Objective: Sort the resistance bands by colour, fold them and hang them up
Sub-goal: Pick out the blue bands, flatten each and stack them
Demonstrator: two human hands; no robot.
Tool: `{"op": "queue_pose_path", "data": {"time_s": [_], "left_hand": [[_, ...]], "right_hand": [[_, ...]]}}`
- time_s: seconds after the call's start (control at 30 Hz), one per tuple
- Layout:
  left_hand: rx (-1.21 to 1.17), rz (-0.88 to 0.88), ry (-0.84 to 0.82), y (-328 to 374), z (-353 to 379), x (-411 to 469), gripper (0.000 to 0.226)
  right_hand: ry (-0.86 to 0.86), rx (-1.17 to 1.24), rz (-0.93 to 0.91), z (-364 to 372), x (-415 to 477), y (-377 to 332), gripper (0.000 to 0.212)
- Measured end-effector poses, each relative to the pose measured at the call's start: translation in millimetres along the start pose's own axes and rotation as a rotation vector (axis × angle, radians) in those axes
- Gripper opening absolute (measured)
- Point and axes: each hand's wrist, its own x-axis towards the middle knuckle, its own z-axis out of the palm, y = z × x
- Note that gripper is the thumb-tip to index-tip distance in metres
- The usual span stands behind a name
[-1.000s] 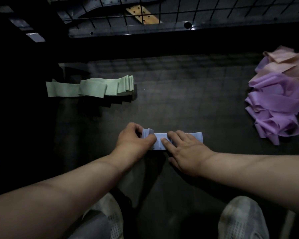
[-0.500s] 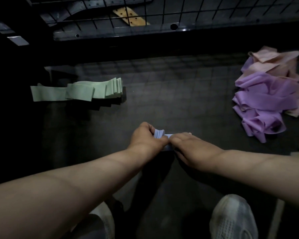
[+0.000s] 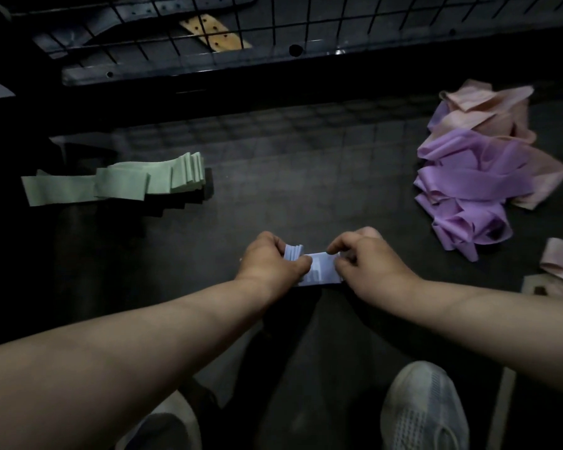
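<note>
Right hand (image 3: 372, 266) has lifted, fingers (image 3: 338, 247) now pinching the blue band (image 3: 320, 271) free end; left hand (image 3: 272, 264) grips folded stack. Band axis left-right between them; I'd fold leftward, probably, view's dim.

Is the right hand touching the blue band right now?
Touching. The head view shows the right hand pinching the free end of the folded blue band.
</note>
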Motion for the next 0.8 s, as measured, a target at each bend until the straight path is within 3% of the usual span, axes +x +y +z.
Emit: {"op": "queue_pose_path", "data": {"time_s": [0.1,0.23,0.5,0.7,0.8], "left_hand": [[0.052,0.007,0.01,3,3,1,0.034],[0.138,0.032,0.033,9,7,3,0.039],[0.269,0.105,-0.079,9,12,0,0.062],[0.301,0.182,-0.089,3,16,-6,0.031],[0.281,0.203,-0.079,2,16,-5,0.025]], "right_hand": [[-0.002,0.062,0.099,8,-2,8,0.019],[0.001,0.109,0.046,15,-3,9,0.021],[0.031,0.164,0.079,18,6,18,0.03],[0.045,0.187,0.112,19,6,22,0.028],[0.049,0.221,0.134,20,7,22,0.027]]}}
